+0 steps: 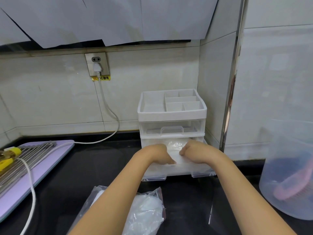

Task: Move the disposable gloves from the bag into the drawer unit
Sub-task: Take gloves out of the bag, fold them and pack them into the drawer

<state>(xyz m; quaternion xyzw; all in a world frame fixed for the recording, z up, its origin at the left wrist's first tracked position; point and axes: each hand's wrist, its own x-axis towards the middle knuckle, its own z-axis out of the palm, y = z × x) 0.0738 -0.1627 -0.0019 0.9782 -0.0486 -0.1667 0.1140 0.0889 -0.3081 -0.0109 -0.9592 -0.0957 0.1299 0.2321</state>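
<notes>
The white drawer unit (171, 114) stands in the counter's corner, with its lower clear drawer (179, 170) pulled out toward me. A wad of clear disposable gloves (176, 145) lies inside that drawer. My left hand (157, 153) and my right hand (194, 151) are both in the drawer, one on each side of the wad. Their fingers curl down onto the gloves, and the fingertips are hidden. The left thumb lies along the drawer's front edge. The clear plastic bag (145, 209) lies on the counter under my left forearm, with more white gloves inside.
The upper drawer (171, 129) is closed. A purple board with a wire rack (33, 160) and a white power cord (32, 189) lie at the left. A translucent tub (288, 175) stands at the right. Tiled walls close in behind and to the right.
</notes>
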